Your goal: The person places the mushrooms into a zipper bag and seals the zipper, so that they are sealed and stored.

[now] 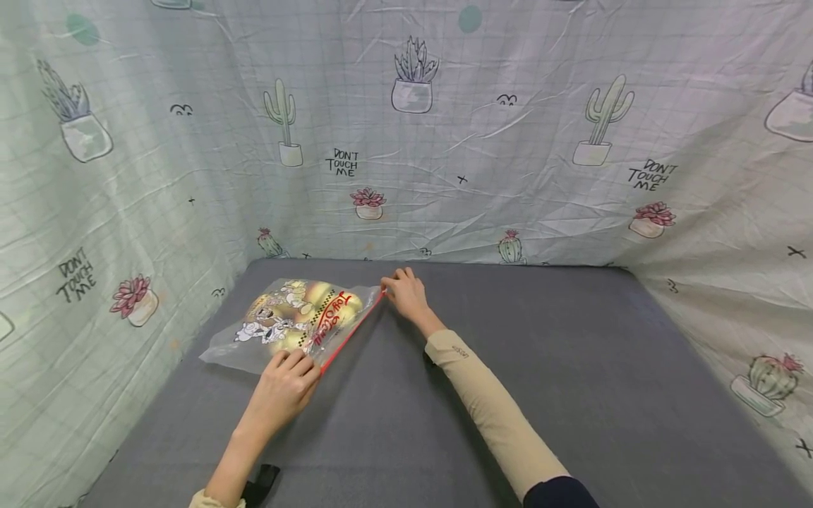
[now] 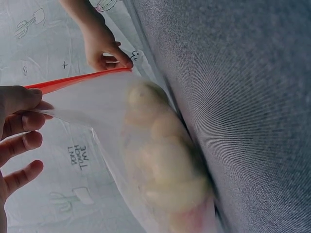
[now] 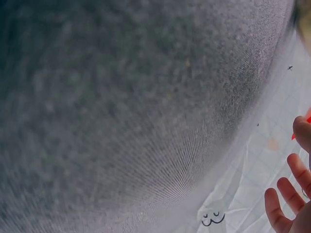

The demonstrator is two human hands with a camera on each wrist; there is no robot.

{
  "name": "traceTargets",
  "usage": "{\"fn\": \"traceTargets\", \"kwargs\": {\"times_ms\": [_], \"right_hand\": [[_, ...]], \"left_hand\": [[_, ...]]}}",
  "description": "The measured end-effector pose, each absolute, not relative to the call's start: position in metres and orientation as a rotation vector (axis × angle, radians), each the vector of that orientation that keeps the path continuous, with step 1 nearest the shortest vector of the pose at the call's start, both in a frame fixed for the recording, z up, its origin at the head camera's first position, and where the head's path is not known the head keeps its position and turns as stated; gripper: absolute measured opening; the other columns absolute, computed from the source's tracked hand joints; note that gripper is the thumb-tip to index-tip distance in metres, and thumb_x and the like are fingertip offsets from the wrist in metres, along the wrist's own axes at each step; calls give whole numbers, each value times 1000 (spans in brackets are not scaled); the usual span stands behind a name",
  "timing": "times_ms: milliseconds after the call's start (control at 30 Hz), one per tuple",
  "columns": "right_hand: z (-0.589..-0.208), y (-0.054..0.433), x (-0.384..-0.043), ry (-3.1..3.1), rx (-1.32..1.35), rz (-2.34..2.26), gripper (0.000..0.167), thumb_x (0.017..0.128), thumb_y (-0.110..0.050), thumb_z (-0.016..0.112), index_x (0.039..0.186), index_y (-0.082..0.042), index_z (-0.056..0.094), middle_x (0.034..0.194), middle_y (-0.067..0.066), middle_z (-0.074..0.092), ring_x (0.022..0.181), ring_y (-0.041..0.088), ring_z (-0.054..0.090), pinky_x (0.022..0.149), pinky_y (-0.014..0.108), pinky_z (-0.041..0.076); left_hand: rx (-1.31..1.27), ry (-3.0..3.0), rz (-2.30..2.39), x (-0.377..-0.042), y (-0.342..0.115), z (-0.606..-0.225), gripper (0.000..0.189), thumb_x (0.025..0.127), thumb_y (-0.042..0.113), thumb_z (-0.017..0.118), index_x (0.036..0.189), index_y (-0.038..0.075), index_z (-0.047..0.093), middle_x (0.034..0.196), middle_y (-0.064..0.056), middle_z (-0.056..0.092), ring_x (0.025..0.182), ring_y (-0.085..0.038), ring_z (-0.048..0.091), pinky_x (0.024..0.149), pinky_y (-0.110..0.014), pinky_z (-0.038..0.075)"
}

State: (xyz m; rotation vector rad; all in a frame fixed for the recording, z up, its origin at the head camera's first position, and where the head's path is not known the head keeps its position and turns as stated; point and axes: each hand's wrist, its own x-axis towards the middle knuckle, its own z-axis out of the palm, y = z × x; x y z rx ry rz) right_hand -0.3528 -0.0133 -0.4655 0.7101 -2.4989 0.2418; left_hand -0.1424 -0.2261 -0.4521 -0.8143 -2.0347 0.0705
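A clear zip bag [image 1: 254, 356] with red lettering, black-and-white cartoon figures and a red zip edge lies at the table's left. Several rounded, pale yellow things [image 2: 170, 160] fill it; the plastic blurs them, so their kind is unclear. My left hand [image 1: 286, 388] pinches the near end of the red edge between thumb and fingers, the other fingers spread apart in the left wrist view. At the far end, my right hand [image 1: 406, 295] pinches the opposite corner. Between both hands the red edge [image 2: 73, 80] runs straight. Only the right hand's fingers [image 3: 279, 206] show in the right wrist view.
A grey cloth-covered table [image 1: 540, 381] extends to the right of the bag. Pale curtains [image 1: 470, 204] printed with potted cacti enclose its back and both sides. A black strap [image 1: 262, 483] shows beside the left wrist.
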Motion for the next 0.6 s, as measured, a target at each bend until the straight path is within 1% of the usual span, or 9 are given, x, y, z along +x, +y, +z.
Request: {"fn": "traceTargets", "kwargs": {"times_ms": [200,333,600], "right_hand": [[-467,-15,-353,-2513,666,242,5,84,-27,60,88,-28,63,90,2,54,85,18,46,54,27,39],[-467,-17,-353,-2536,646,250,5,84,-28,60,88,-28,63,90,2,53,83,18,44,52,27,38],[-466,-19,-353,-2598,606,244,5,85,-29,59,89,-30,62,94,2,52,86,19,44,54,28,38]], "left_hand": [[-813,-2027,96,-142,-224,-452,50,97,23,23,65,8,58,63,-2,54,63,-20,47,62,-33,34],[-818,-2022,100,-142,-223,-451,48,97,23,24,64,8,56,62,-2,54,63,-20,46,62,-33,34],[-827,-2017,121,-143,-221,-451,46,97,21,26,64,7,55,62,-2,54,64,-21,47,63,-34,35]]}}
